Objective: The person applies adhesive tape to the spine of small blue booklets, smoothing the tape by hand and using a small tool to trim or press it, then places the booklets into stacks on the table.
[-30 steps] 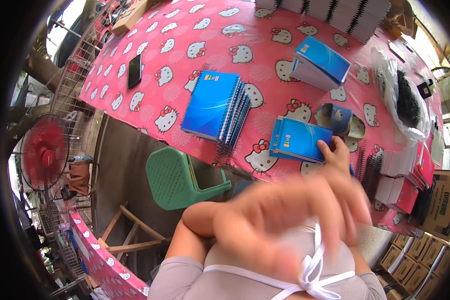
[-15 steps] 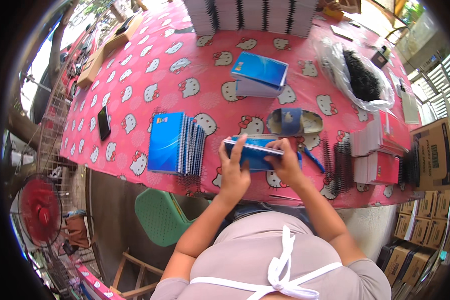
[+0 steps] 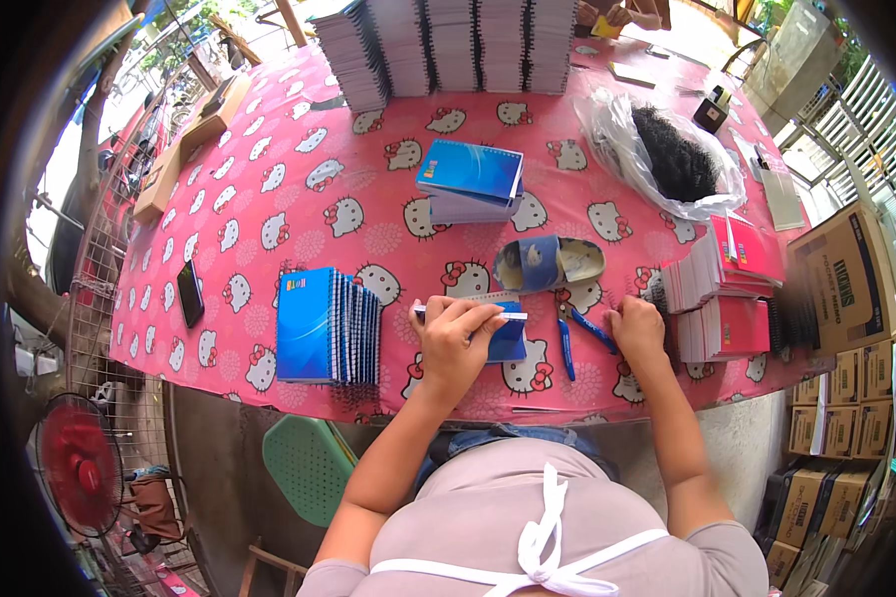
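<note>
While a notebook (image 3: 514,316) is held on edge above the front of the pink-covered table (image 3: 393,333), the step in hand is judged to be the steadying of one piece by one hand while the other attends to the binding coils. The left hand (image 3: 455,343) is closed about the notebook, its fingers laid over the upper edge. The right hand (image 3: 639,328) is placed beside loose black coils (image 3: 657,288) with its fingers curled; whether a coil is pinched there cannot be told. A second blue notebook (image 3: 509,344) is found beneath the held one. For the next move, a level, steady edge is judged to be called for, and a single coil parted cleanly from the rest; tangling is considered the main risk.

Blue-handled pliers (image 3: 566,350) are noted between the hands, untouched by the left.

As to containers, a clear plastic bag (image 3: 604,144) is seen spread at the far right, with a dense black mass, apparently coils, held in it. A large cardboard box (image 3: 846,279) is stood beyond the red-covered pads (image 3: 739,328), and smaller cartons (image 3: 856,398) are stacked below; their contents cannot be seen.
</note>
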`<state>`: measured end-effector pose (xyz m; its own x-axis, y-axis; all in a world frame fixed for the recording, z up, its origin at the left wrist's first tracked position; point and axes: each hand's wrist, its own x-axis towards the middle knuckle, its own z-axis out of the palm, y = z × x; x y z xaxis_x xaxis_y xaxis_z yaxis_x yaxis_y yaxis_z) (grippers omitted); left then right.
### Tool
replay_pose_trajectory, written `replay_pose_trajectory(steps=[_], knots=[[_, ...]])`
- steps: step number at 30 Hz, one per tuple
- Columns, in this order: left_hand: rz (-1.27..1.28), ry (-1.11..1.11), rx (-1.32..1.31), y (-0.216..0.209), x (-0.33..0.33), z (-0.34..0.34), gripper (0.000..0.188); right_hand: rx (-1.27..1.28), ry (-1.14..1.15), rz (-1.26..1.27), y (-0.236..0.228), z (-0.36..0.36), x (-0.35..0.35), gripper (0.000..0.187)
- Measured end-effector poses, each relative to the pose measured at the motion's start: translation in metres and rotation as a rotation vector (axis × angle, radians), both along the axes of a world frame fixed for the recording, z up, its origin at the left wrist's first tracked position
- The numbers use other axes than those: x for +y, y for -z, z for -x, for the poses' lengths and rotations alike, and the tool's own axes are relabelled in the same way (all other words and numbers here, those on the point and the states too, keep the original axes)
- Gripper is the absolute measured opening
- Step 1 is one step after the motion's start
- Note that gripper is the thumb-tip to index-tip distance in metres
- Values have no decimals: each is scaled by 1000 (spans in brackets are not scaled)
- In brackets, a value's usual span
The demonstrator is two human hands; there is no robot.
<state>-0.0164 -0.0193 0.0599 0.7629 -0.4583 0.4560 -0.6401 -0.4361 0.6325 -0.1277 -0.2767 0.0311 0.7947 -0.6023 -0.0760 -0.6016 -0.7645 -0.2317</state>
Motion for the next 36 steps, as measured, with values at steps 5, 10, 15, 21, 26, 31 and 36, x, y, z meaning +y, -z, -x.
replay_pose_trajectory(steps=[5, 10, 15, 21, 26, 31, 36], knots=[[31, 24, -58, -1, 5, 2, 18, -597, -351, -266, -40, -5, 45, 21], [22, 28, 86, -1, 6, 4, 21, -640, -406, -534, -53, -15, 85, 22], [9, 28, 84, 0, 6, 5, 21, -679, -502, -465, -54, -25, 76, 18], [20, 20, 5, -3, 4, 4, 20, -341, -382, -1011, -49, -34, 69, 24], [23, 25, -45, -6, 4, 4, 24, -561, -600, -437, -56, -30, 84, 19], [40, 28, -21, -5, 5, 5, 25, -487, -629, -263, -61, -32, 96, 18], [15, 6, -25, -4, 6, 5, 24, -440, -605, -231, -63, -36, 102, 19]])
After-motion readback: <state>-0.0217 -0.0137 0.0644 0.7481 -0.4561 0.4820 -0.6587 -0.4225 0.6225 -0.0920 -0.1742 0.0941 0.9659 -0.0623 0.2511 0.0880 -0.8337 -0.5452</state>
